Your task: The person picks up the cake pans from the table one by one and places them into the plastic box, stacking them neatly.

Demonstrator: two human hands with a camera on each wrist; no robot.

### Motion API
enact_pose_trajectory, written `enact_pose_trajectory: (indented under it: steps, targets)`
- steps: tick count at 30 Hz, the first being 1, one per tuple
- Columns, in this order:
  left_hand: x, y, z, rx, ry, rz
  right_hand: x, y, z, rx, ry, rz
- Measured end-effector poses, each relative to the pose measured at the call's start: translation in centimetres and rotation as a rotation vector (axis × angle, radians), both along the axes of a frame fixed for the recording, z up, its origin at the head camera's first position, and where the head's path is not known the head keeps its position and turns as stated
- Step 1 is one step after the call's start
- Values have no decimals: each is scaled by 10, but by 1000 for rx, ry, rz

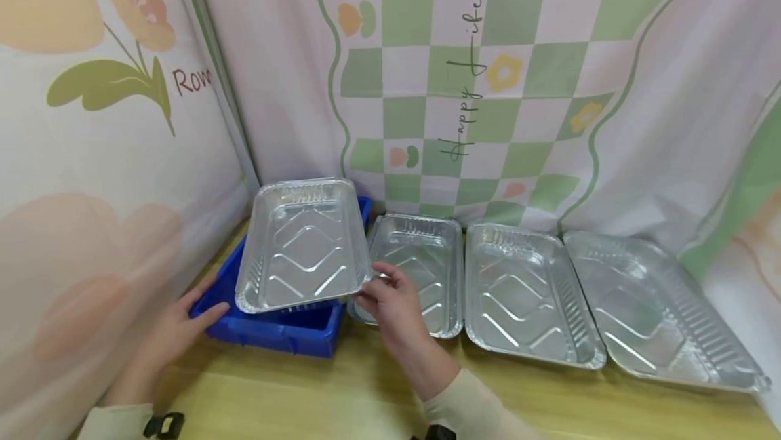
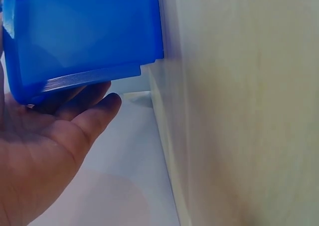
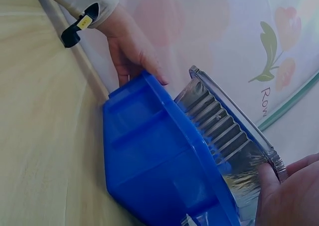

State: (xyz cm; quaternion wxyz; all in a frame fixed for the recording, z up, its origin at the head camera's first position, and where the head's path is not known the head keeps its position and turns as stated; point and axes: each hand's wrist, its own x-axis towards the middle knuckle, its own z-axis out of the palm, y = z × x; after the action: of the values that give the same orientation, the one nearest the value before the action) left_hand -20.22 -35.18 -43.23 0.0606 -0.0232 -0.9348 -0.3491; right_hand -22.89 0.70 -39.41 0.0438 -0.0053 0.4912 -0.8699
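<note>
My right hand (image 1: 393, 304) pinches the near right corner of a foil tray (image 1: 308, 247), thumb against its rim in the right wrist view. That tray sits tilted over the blue plastic bin (image 1: 274, 337), covering most of the bin's opening. At the bin's near left corner, my left hand (image 1: 177, 328) holds the rim, with the thumb along the front side. The left wrist view has its fingers (image 2: 94, 118) bent against the outside of the bin.
Right of the bin, a second foil tray (image 1: 448, 328), a third foil tray (image 1: 518, 297) and a fourth foil tray (image 1: 647, 318) lie in a row on the wooden table (image 1: 293, 399). Printed cloth hangs behind the row (image 1: 464, 108) and along the left side.
</note>
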Motion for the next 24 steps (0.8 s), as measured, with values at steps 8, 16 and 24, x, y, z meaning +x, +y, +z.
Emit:
enact_pose_trajectory:
  steps: [8, 16, 24]
  targets:
    - [3, 1, -2, -5, -13, 25, 2, -14, -1, -14, -11, 3]
    - [3, 0, -4, 2, 4, 18, 7, -27, -1, -41, -21, 28]
    - [4, 3, -2, 47, 14, 20, 16, -29, -8, 41, -38, 117]
